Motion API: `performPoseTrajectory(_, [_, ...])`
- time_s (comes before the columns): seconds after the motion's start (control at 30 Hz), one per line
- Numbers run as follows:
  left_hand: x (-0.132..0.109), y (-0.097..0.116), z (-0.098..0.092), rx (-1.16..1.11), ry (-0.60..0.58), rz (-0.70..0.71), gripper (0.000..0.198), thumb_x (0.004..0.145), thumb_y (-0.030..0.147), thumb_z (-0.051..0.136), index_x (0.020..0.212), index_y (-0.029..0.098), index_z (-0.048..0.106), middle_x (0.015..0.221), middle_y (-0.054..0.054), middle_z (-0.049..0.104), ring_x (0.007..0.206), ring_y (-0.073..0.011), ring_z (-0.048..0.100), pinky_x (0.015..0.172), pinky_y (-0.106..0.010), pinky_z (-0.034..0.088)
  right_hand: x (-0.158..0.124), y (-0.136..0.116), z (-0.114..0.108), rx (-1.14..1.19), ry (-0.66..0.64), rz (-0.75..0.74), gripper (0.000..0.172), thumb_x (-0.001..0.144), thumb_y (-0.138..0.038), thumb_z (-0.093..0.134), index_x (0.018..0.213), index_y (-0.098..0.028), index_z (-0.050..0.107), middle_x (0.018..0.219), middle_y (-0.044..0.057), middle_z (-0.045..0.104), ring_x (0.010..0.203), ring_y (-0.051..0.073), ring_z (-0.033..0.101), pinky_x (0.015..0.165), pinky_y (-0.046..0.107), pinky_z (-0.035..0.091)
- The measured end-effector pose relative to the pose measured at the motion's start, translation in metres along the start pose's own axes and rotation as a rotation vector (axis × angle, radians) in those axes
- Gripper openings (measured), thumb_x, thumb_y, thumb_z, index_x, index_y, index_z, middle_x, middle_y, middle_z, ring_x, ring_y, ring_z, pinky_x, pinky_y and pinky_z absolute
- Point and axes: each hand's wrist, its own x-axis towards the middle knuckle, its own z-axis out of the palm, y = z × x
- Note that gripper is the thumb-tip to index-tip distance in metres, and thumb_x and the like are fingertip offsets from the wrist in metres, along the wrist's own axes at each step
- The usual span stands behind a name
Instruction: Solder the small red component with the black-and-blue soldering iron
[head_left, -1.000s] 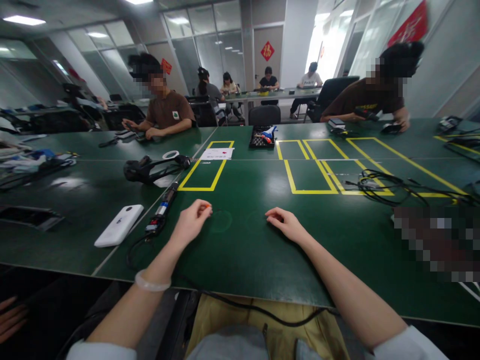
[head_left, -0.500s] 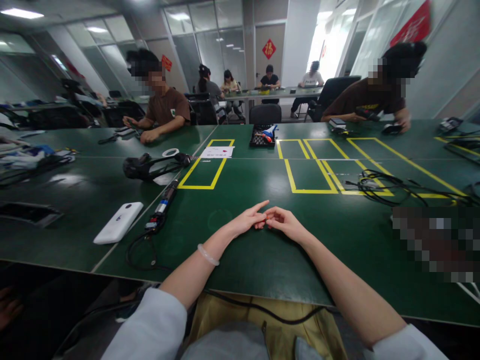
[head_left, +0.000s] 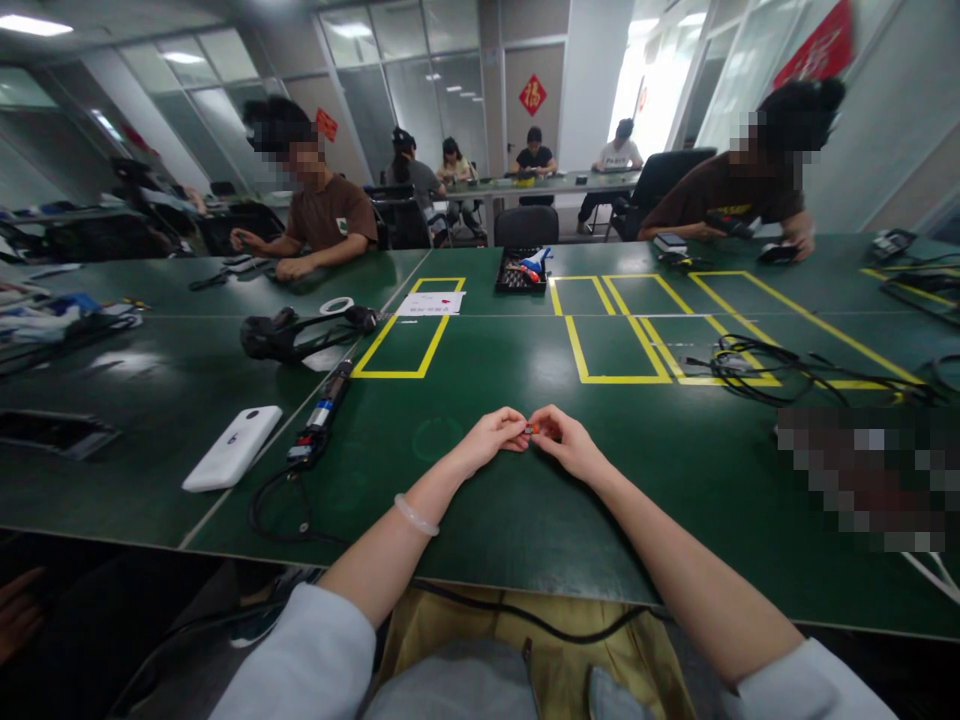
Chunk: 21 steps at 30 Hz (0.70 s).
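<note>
My left hand point(head_left: 493, 437) and my right hand point(head_left: 568, 441) meet above the green table point(head_left: 480, 535), fingertips almost touching. Between them is a small orange and grey piece point(head_left: 532, 430), too small for me to tell its kind. Thumb and fingers of each hand are pinched on it from either side. Part of it is hidden behind the fingertips. A pale bracelet point(head_left: 415, 514) circles my left wrist.
On the left lie a white power bank point(head_left: 234, 449), a cabled cylindrical device point(head_left: 321, 415) and a black headset-like device point(head_left: 289, 335). A black tray point(head_left: 520, 277) with tools stands farther back. Black cables point(head_left: 757, 365) tangle at right. Two people sit across the table.
My left index finger, stretched out before, has curled in to the pinch. The orange and grey piece shows more clearly between my fingertips. The view has shifted slightly.
</note>
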Motion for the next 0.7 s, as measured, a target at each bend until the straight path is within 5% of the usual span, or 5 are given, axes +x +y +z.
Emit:
performPoseTrajectory(0.13, [-0.002, 0.001, -0.001, 0.009, -0.007, 0.032, 0.037, 0.071, 0.039, 0.073, 0.092, 0.015, 0.055, 0.083, -0.001, 0.062, 0.078, -0.01, 0.061, 0.075, -0.026, 0.051, -0.001, 0.001, 0.0, -0.013, 0.033, 0.024, 0.029, 0.08, -0.033, 0.063, 0.103, -0.02, 0.052, 0.087, 0.001, 0.059, 0.065, 0.011, 0.052, 0.06, 0.025, 0.042])
performPoseTrajectory(0.43, [-0.005, 0.005, -0.005, 0.235, 0.014, 0.088, 0.031, 0.075, 0.034, 0.067, 0.096, 0.015, 0.055, 0.092, -0.004, 0.06, 0.08, -0.0117, 0.059, 0.079, -0.032, 0.051, 0.001, 0.005, -0.004, -0.08, 0.003, 0.065, 0.019, 0.081, -0.034, 0.062, 0.09, -0.018, 0.058, 0.072, -0.001, 0.056, 0.061, 0.012, 0.049, 0.059, 0.025, 0.04])
performPoseTrajectory(0.57, [-0.027, 0.028, -0.036, 0.559, 0.131, 0.173, 0.041, 0.08, 0.038, 0.06, 0.116, 0.018, 0.055, 0.113, -0.01, 0.058, 0.097, -0.0181, 0.059, 0.091, -0.037, 0.048, 0.001, 0.003, -0.005, -0.04, 0.004, 0.083, 0.021, 0.08, -0.033, 0.062, 0.093, -0.018, 0.057, 0.071, -0.002, 0.056, 0.059, 0.011, 0.048, 0.058, 0.024, 0.04])
performPoseTrajectory(0.7, [-0.069, 0.043, -0.1, 0.952, 0.302, 0.208, 0.053, 0.084, 0.047, 0.051, 0.13, 0.022, 0.049, 0.129, -0.01, 0.052, 0.119, -0.024, 0.051, 0.103, -0.041, 0.039, 0.0, 0.001, -0.004, -0.03, -0.004, 0.094, 0.021, 0.079, -0.032, 0.062, 0.093, -0.017, 0.057, 0.07, -0.002, 0.054, 0.059, 0.011, 0.046, 0.058, 0.024, 0.04])
